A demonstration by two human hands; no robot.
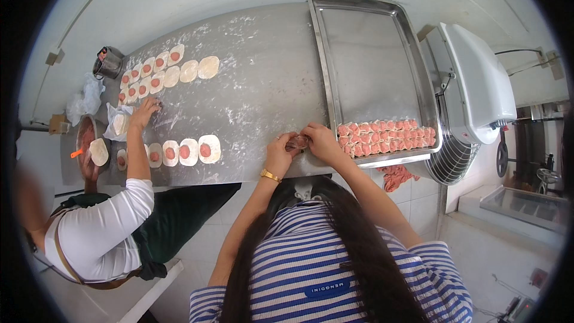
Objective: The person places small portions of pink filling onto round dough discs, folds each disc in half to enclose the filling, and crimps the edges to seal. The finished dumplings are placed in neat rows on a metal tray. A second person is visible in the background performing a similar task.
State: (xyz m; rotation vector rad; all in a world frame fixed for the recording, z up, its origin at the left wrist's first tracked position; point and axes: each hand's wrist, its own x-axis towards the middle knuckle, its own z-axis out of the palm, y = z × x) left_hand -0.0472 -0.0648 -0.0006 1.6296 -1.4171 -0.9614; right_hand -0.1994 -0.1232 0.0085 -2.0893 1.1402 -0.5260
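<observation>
My left hand (280,149) and my right hand (318,139) meet at the near edge of the floured steel table (263,84). Together they pinch a small filled dumpling (297,142) between the fingertips. Just right of my hands stands a large steel tray (373,42) with several folded pink-filled dumplings (385,136) in rows along its near end. A gold bracelet sits on my left wrist.
A co-worker in a white top at the left reaches a hand (145,110) onto the table. Round wrappers topped with pink filling (182,152) lie near them, with more wrappers (164,69) farther back. A bowl of filling (85,137), a metal cup (108,63) and a white mixer (478,84) stand around.
</observation>
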